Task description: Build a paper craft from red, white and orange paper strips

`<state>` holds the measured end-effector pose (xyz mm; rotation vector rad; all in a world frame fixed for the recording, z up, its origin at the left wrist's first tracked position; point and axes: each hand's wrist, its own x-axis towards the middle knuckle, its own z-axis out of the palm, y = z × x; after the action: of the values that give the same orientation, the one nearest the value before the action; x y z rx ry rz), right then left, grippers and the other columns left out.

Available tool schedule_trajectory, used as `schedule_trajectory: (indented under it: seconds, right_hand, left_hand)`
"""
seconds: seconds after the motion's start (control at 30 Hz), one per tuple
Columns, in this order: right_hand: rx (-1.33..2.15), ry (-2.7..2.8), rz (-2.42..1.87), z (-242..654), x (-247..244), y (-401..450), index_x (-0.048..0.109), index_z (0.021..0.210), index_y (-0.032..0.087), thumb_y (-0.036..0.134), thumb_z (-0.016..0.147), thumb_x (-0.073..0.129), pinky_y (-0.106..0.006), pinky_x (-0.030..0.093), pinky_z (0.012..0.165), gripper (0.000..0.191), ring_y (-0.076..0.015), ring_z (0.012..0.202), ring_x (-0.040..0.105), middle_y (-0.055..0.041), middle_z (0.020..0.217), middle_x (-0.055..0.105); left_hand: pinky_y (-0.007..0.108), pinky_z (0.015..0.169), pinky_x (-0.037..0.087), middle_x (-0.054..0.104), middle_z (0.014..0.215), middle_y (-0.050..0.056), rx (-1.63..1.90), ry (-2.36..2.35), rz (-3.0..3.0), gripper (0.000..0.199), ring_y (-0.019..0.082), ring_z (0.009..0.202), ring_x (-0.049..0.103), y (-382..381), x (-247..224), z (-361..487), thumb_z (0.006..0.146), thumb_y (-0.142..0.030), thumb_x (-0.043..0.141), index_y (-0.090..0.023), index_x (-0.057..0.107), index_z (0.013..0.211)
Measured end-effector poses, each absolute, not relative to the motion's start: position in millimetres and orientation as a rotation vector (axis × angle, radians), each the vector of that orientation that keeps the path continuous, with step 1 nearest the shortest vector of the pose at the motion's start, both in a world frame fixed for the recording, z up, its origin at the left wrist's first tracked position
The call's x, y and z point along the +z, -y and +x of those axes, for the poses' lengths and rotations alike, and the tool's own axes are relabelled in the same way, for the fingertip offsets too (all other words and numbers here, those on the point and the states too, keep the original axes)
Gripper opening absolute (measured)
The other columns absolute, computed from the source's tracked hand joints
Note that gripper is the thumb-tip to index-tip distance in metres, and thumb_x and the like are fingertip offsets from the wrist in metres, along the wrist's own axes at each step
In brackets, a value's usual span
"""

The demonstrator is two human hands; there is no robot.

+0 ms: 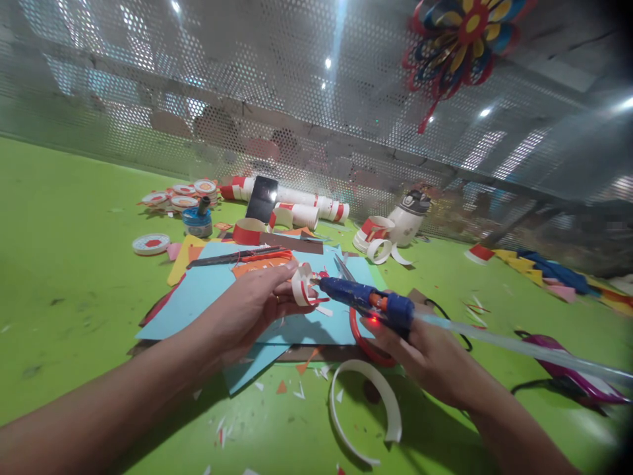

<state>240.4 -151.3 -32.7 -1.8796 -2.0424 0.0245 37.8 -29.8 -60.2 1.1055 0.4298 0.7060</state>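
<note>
Fingers of the left hand [270,298] pinch small white-and-red paper ring [299,290] above light-blue paper sheet [198,290]; right hand [435,359] wraps blue plastic glue gun [346,291] near sheet's right edge. Better to hold nozzle [315,281] steady (fingertips away from its heat).

Showing bare skin on the left hand [260,297] and the right hand [428,349], and running bare along the left forearm [123,389] and the right forearm [517,422] as far as the edges of the view. Widening from slim wrists into fuller, rounded forearms, smooth in outline. Looking broadest at the lower left edge. Ending in slender fingers, partly hidden on both hands. Showing a tiny yellowish-orange glint [277,299] at a finger on the left, too small for telling what it is. Blurring too much for making out finer detail.
</note>
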Motion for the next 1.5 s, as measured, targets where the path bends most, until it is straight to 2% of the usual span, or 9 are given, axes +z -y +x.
schedule_trajectory:
  seconds: [0.17,0.33,0.47,0.73,1.17,1.37,1.5]
  right_hand:
    - [-0.005,2.051,-1.884,240.3,-34.1,148.8,0.051,0.067,0.020,0.049,0.094,0.036,-0.025,0.038,0.051,0.042,-0.0141,0.056,0.046,-0.0029,0.066,0.053]
    - [0.015,2.042,-1.902,242.3,-35.6,149.3,0.057,0.073,0.019,0.051,0.094,0.035,-0.026,0.039,0.052,0.043,-0.0145,0.056,0.048,-0.0030,0.067,0.053]
    - [0.015,2.044,-1.902,243.2,-34.9,150.4,0.057,0.071,0.019,0.052,0.094,0.034,-0.027,0.039,0.052,0.047,-0.0148,0.057,0.048,-0.0041,0.069,0.055]
    - [0.013,2.079,-1.861,241.2,-31.6,151.0,0.055,0.069,0.020,0.046,0.094,0.037,-0.025,0.041,0.055,0.040,-0.0148,0.059,0.047,-0.0034,0.067,0.054]
    - [0.017,2.086,-1.827,237.3,-30.8,149.3,0.059,0.087,0.020,0.039,0.094,0.039,-0.026,0.037,0.050,0.028,-0.0150,0.056,0.047,-0.0029,0.069,0.056]
    - [-0.009,2.071,-1.849,240.1,-30.1,149.3,0.057,0.082,0.020,0.041,0.093,0.039,-0.026,0.037,0.050,0.030,-0.0147,0.055,0.046,-0.0027,0.068,0.056]
    - [0.009,2.016,-1.927,246.7,-29.6,147.5,0.057,0.075,0.019,0.043,0.092,0.039,-0.025,0.036,0.049,0.035,-0.0142,0.052,0.045,-0.0012,0.060,0.054]
  left_hand:
    - [0.039,0.088,0.049,0.069,0.108,0.014,0.707,-0.447,1.125,0.034,0.026,0.102,0.062,31.0,-59.5,38.0,0.090,-0.034,0.048,-0.012,0.070,0.101]
    - [0.038,0.088,0.050,0.070,0.108,0.014,0.701,-0.439,1.120,0.035,0.025,0.100,0.063,32.1,-59.2,36.9,0.091,-0.034,0.047,-0.012,0.070,0.103]
    - [0.038,0.088,0.050,0.070,0.108,0.014,0.708,-0.448,1.109,0.034,0.025,0.102,0.062,32.6,-59.6,36.4,0.091,-0.033,0.046,-0.012,0.070,0.102]
    - [0.038,0.088,0.049,0.069,0.106,0.014,0.702,-0.471,1.124,0.036,0.025,0.099,0.062,32.0,-58.5,37.5,0.092,-0.039,0.044,-0.012,0.068,0.093]
    - [0.037,0.086,0.049,0.070,0.106,0.014,0.706,-0.473,1.127,0.035,0.025,0.099,0.062,33.0,-57.5,37.3,0.089,-0.041,0.048,-0.014,0.070,0.093]
    - [0.035,0.084,0.051,0.071,0.103,0.013,0.707,-0.493,1.114,0.033,0.023,0.094,0.064,33.7,-56.9,37.4,0.090,-0.037,0.048,-0.013,0.070,0.094]
    - [0.037,0.088,0.050,0.070,0.106,0.013,0.713,-0.507,1.083,0.031,0.025,0.098,0.065,33.4,-56.4,36.5,0.088,-0.035,0.052,-0.012,0.068,0.101]
